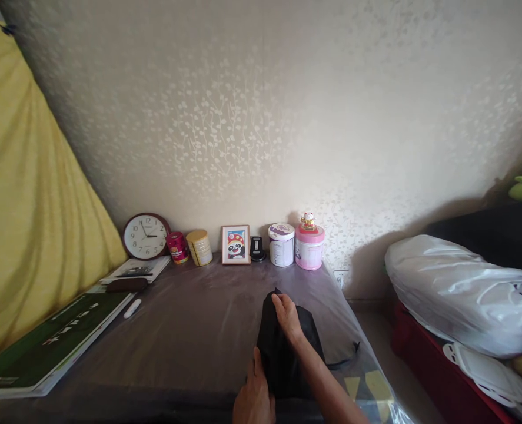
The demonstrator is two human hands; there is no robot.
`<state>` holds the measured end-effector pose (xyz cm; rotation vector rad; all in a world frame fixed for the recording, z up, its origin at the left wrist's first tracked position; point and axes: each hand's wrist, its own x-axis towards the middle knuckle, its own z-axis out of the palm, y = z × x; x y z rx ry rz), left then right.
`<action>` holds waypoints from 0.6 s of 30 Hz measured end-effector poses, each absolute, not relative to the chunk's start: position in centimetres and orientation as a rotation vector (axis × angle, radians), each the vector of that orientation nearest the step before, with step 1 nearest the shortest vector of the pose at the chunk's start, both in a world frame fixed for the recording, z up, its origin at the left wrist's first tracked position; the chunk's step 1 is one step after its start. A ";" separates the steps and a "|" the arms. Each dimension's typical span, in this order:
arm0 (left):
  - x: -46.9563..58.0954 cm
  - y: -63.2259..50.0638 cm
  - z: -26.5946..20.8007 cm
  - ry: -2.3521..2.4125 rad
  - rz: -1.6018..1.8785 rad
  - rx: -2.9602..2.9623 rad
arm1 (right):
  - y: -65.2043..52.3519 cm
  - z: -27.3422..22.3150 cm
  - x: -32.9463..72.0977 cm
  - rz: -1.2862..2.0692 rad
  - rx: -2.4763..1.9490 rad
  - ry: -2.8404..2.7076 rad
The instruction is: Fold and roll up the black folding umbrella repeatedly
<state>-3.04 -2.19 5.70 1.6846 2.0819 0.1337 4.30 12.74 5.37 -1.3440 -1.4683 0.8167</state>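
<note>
A black drawstring bag (272, 341) of soft cloth lies near the table's front edge, its cord (343, 362) trailing off to the right and ending in a knot. My right hand (287, 317) reaches over the bag and pinches the cloth close to its far end. At the bag's near left side, my left hand (255, 393) has its edge between thumb and fingers; part of those fingers is hidden. Whether anything is inside the bag I cannot tell.
Along the wall stand a clock (146, 237), a red can (178, 248), a yellow tin (200, 247), a framed panda picture (236, 245), a white tub (281, 247) and a pink tub (309, 250). A green book (62, 335) lies left; a white plastic bag (459, 294) sits right.
</note>
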 end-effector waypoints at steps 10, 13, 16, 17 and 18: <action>-3.7 -2.1 4.3 2.041 0.218 1.724 | 12.7 4.7 2.1 0.914 -1.474 -1.642; -3.9 -2.1 3.4 2.051 0.211 1.696 | 12.4 5.2 1.9 1.023 -1.452 -1.748; -4.3 -2.5 2.4 2.074 0.234 1.684 | 11.9 5.7 1.8 1.019 -1.433 -1.892; -4.6 -2.8 2.1 2.085 0.251 1.678 | 11.7 5.9 1.8 0.973 -1.430 -1.939; -4.9 -3.1 1.9 2.099 0.272 1.671 | 11.4 6.0 1.8 0.922 -1.425 -1.988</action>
